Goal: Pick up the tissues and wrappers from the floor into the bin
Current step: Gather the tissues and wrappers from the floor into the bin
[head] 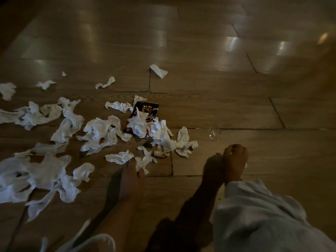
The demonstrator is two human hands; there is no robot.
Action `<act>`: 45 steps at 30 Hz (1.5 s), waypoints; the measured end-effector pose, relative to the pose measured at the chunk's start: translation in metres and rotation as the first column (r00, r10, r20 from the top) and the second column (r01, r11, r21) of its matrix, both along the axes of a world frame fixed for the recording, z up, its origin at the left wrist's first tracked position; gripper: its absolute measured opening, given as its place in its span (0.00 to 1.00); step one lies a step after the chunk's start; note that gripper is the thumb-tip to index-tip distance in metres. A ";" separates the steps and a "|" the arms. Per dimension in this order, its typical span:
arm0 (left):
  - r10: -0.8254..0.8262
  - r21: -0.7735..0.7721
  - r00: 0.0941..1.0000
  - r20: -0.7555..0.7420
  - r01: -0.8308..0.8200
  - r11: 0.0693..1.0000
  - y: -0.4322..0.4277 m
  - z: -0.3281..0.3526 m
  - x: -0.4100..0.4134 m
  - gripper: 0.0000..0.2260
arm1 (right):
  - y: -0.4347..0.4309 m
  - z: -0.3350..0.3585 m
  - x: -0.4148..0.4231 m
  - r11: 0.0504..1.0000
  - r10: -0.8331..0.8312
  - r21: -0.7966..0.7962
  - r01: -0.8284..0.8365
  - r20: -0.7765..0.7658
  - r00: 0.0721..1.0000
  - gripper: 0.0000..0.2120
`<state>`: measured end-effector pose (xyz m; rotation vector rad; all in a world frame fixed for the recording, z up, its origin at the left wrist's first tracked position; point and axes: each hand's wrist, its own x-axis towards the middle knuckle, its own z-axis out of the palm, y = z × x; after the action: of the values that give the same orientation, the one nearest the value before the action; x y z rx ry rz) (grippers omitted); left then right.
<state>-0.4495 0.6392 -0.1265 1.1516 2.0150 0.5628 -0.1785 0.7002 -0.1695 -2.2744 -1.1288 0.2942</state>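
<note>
White crumpled tissues (101, 131), over a dozen; one red wrapper (145, 109).

The red and black wrapper (143, 116) on the floor carries white script, partly covered; only "Api" is legible.

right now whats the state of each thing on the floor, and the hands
tissues: crumpled, scattered on floor
red wrapper: flat on floor, tissue partly over it
clear wrapper: on floor, apart from the pile
hands: not in view, only bare feet show
bin: not in view

Crumpled white tissues (101, 132) strewn; dark red wrapper (145, 113) flat.
</note>
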 end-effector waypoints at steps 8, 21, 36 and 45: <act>-0.005 -0.053 0.999 -0.043 0.002 0.999 -0.009 -0.008 -0.008 0.26 | -0.024 -0.008 -0.013 0.927 0.172 -0.360 -0.106 0.156 0.973 0.16; -0.136 -0.043 0.936 -0.324 0.130 0.991 0.028 -0.040 -0.043 0.24 | 0.028 -0.014 -0.130 0.781 0.567 -0.261 -0.568 -0.084 0.819 0.33; -0.348 -0.091 0.899 -0.266 0.336 0.938 0.010 -0.044 -0.034 0.21 | 0.029 0.001 -0.064 0.978 0.187 0.145 -0.151 -0.281 0.941 0.18; -0.029 0.107 0.991 -0.134 0.043 0.993 -0.002 -0.039 -0.058 0.07 | 0.082 -0.017 -0.043 0.879 0.343 -0.348 -0.326 -0.015 0.939 0.22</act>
<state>-0.5075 0.6377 -0.1653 1.3198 2.0922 0.5996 -0.2219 0.7826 -0.1866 -2.3800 -1.6077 0.6218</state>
